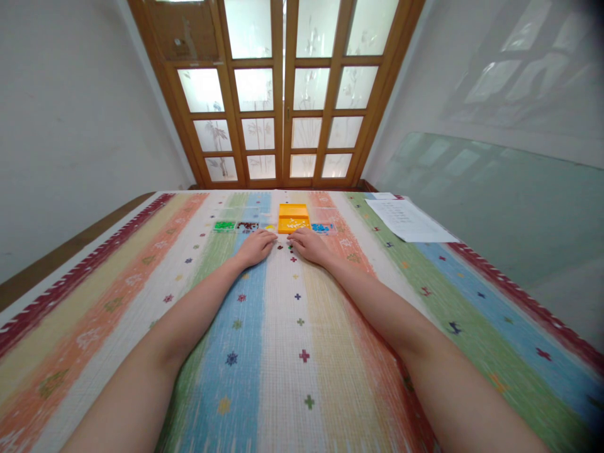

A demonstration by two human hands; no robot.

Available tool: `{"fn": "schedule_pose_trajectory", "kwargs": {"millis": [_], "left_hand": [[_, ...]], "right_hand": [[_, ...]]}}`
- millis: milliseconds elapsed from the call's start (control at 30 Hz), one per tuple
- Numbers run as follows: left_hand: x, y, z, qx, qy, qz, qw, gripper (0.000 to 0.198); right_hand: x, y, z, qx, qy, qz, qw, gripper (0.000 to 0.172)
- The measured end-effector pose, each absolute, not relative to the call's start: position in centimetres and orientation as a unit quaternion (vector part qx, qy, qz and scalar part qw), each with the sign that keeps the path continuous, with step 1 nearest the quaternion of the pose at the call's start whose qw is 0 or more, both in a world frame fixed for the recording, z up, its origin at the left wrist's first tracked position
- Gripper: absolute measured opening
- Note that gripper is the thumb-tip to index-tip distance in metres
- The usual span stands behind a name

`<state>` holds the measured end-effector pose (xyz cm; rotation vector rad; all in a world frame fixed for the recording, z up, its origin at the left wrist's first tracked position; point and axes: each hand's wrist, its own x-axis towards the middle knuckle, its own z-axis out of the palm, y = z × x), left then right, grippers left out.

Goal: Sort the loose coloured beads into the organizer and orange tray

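My left hand (257, 247) lies on the striped cloth with its fingers bent and close together, pointing right. Opposite it, my right hand (307, 244) has its fingers curled in towards the left one, and a narrow gap parts the two. Whatever the fingertips may hold is too small to make out. A few tiny dark pieces (280, 247) lie on the cloth between the hands. Just beyond them stands an open yellow box (293, 211) with small white pieces (297, 223) in its near half. A compartment of blue pieces (321, 228) is right of the box.
Left of the yellow box are clear compartments with green pieces (224, 226), dark brown pieces (247, 226) and yellow pieces (270, 227). Printed paper (409, 220) lies at the table's far right. Wood-framed glass doors (287, 94) stand behind the striped tablecloth (283, 352).
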<state>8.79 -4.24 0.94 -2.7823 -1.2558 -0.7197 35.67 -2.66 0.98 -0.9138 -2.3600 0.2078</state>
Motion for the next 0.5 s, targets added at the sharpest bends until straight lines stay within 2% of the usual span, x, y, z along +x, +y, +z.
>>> {"fn": "schedule_pose_trajectory", "kwargs": {"millis": [233, 500], "left_hand": [[7.5, -3.7, 0.8, -0.856, -0.457, -0.239, 0.036, 0.026], [8.0, -3.9, 0.8, -0.862, -0.443, -0.244, 0.014, 0.026]], "right_hand": [[34.7, -3.0, 0.9, -0.259, -0.935, 0.085, 0.228, 0.034], [34.5, -2.7, 0.4, -0.273, -0.927, 0.102, 0.237, 0.033]]}}
